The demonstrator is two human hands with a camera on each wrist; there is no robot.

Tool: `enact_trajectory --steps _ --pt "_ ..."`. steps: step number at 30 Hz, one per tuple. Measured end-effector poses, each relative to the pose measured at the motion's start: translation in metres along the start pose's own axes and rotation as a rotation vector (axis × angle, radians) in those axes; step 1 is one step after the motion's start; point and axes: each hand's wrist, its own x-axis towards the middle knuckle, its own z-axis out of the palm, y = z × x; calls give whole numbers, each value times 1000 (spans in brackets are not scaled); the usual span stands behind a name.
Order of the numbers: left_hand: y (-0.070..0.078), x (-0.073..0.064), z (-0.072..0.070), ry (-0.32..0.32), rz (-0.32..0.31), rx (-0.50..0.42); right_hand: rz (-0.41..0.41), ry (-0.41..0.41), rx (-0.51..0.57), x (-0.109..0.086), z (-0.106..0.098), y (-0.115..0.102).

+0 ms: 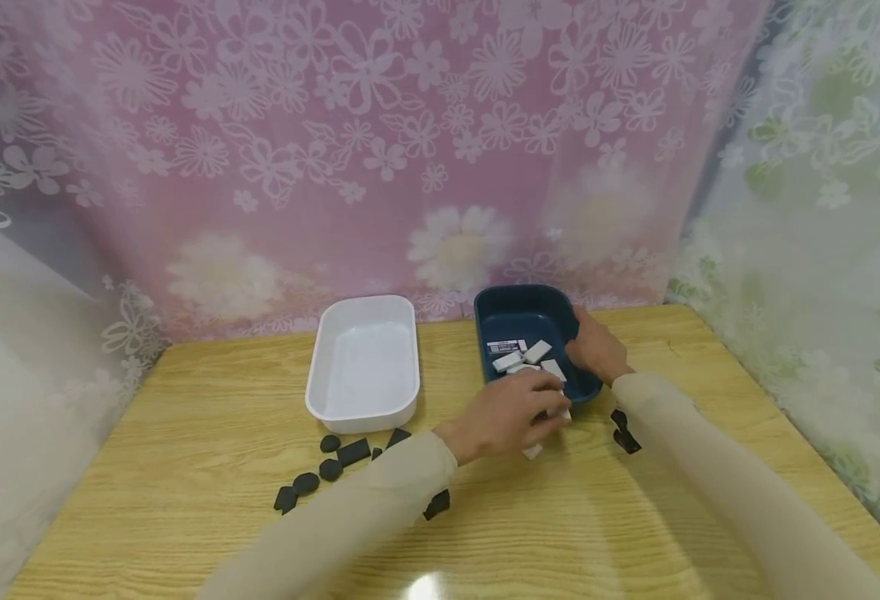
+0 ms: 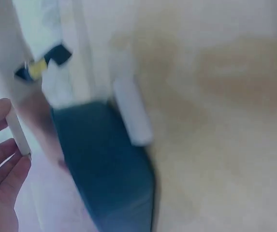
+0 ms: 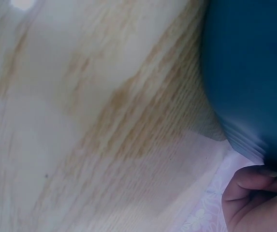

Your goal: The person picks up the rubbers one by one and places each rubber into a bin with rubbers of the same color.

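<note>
In the left wrist view, my left hand (image 1: 511, 412) pinches a small white rectangular block (image 2: 18, 133) between thumb and fingertips. In the head view that hand is over the near edge of a dark blue plastic tub (image 1: 518, 300). Several white blocks (image 1: 537, 351) lie loosely inside the tub, beside a flat piece with a printed label (image 1: 504, 347). My right hand (image 1: 597, 346) grips the tub's right rim, its fingers curled over the wall. Another white block (image 1: 533, 452) lies on the table just in front of the tub, partly under the left hand.
A white plastic tub (image 1: 362, 419) stands to the left. Several small black pieces (image 1: 353, 452) lie in front of it, some hidden behind the left sleeve. More black pieces (image 1: 623, 433) lie near the right forearm. A flowered curtain (image 1: 440, 167) hangs behind the wooden table (image 1: 207, 417).
</note>
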Motion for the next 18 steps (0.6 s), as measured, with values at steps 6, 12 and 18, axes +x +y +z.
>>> enact_trajectory --steps 6,12,18 --pt "-33 17 -1 -91 -122 49 -4 -35 26 0 -1 2" --pt "-49 28 9 -281 -212 72 9 -36 4 1 1 3" --pt "-57 40 19 -426 -262 51 -3 -15 -4 3 0 3"
